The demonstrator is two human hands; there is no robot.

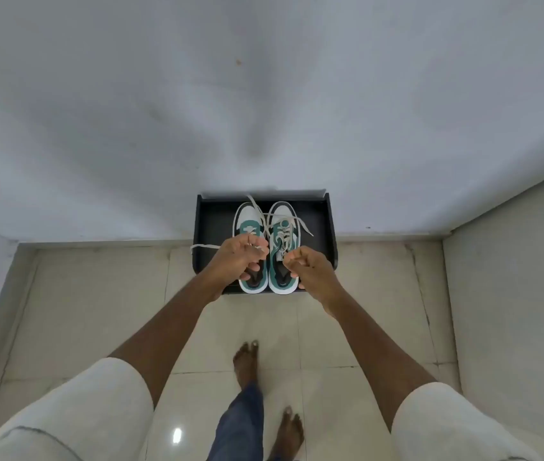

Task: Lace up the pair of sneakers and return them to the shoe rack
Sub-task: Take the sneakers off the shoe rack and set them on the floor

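Two white and teal sneakers stand side by side on a black shoe rack (pixel 320 224) against the wall, toes toward the wall. My left hand (pixel 239 252) hovers over the left sneaker (pixel 245 221), fingers curled on a white lace (pixel 204 246) that trails off to the left. Over the heel half of the right sneaker (pixel 284 224) is my right hand (pixel 307 264), fingers pinched on a lace end near the tongue. Loose laces (pixel 297 222) lie crossed over both shoes' toes.
The rack sits on a pale tiled floor (pixel 97 311) at the foot of a white wall (pixel 264 94). Another wall (pixel 513 277) closes in on the right. My bare feet (pixel 247 361) stand on the tiles just behind the rack.
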